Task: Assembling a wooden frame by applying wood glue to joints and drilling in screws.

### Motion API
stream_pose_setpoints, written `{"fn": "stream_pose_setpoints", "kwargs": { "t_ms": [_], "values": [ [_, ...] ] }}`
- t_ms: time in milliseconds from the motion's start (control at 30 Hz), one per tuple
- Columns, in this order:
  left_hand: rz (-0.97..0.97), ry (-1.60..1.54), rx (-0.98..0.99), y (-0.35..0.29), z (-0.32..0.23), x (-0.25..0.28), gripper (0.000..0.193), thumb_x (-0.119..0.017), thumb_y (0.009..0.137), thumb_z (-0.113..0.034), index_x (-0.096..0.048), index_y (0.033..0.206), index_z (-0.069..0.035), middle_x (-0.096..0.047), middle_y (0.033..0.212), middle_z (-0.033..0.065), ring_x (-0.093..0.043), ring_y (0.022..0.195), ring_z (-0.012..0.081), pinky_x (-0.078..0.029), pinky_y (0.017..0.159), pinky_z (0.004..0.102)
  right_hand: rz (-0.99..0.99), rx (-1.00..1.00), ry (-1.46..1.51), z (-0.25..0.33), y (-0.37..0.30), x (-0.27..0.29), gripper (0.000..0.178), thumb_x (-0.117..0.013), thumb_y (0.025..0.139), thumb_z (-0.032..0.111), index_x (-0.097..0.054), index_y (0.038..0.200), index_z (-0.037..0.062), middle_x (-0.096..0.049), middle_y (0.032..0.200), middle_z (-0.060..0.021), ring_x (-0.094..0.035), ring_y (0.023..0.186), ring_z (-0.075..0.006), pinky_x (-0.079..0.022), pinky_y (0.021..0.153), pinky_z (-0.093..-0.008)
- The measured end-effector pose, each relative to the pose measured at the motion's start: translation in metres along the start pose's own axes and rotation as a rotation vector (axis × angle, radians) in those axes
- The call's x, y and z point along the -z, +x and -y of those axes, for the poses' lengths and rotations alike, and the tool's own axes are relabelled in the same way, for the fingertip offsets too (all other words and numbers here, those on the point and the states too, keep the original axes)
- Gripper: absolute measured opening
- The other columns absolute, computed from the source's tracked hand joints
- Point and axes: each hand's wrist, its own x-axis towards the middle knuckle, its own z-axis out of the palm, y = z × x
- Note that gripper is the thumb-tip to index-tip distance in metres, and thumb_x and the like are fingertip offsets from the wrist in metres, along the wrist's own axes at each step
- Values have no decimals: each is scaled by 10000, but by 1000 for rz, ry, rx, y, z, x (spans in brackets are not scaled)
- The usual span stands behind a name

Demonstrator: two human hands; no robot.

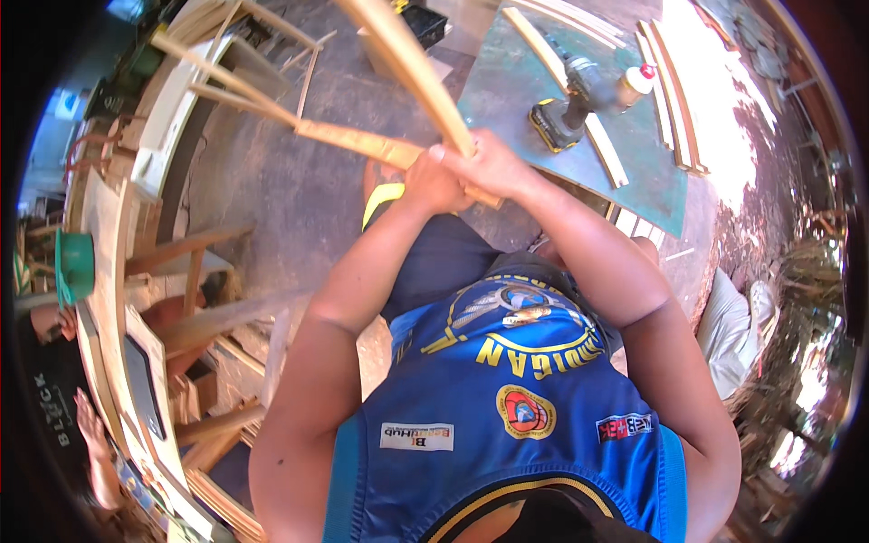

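Observation:
My left hand (433, 185) is closed around the near end of a flat wooden slat (358, 142), which runs off to the left toward thinner wooden strips. Right beside it, touching it, my right hand (494, 166) grips the lower end of a second wooden slat (412, 68) that rises to the top edge of the view. The two slats meet at my hands in a V shape. My fingers cover the meeting point, so I cannot tell whether the slats are joined.
To the right, a green board (656, 195) carries a cordless drill (570, 104), a bottle with a red cap (636, 83) and several wooden strips (665, 90). A black crate (424, 25) stands ahead. At the left are a green container (74, 267), wooden frames and another person (59, 389).

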Motion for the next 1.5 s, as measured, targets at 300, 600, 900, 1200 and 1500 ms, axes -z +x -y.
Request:
{"fn": "stream_pose_setpoints", "kwargs": {
  "t_ms": [300,600,900,1200,1500],
  "values": [
    [122,5,-43,3,3,6,305,-688,684,-403,-678,888,-176,-672,920,86,-627,920,310,-508,795,431,-2,-58,88,-5,4,-2,305,-614,920,297,-633,828,7,-502,571,25,-420,469,-51,-330,422,-239],
    [226,-10,97,5,1,19,272,-682,718,-429,-684,914,-240,-671,930,77,-627,933,291,-512,803,413,155,-60,180,-3,9,6,402,-583,926,293,-482,608,69,-452,508,6,-400,446,-76,-323,426,-245],
    [171,-46,52,4,0,21,344,-701,700,-450,-668,921,-188,-672,950,76,-630,925,292,-508,810,417,284,-34,276,-13,15,12,325,-627,904,279,-548,700,38,-474,534,14,-419,457,-68,-336,418,-248],
    [163,1,58,-4,1,19,382,-707,679,-458,-650,953,-198,-666,942,74,-630,934,275,-510,798,421,216,-37,175,-5,10,8,427,-610,896,417,-511,711,46,-471,581,0,-448,502,-80,-361,457,-236],
    [-179,47,-309,-21,31,-18,490,-705,680,-420,-631,1080,-147,-647,1022,47,-606,992,295,-494,832,421,526,280,240,7,22,17,546,-545,898,519,-584,1123,23,-621,989,-77,-584,940,-118,-479,838,-280]
  ]
}}
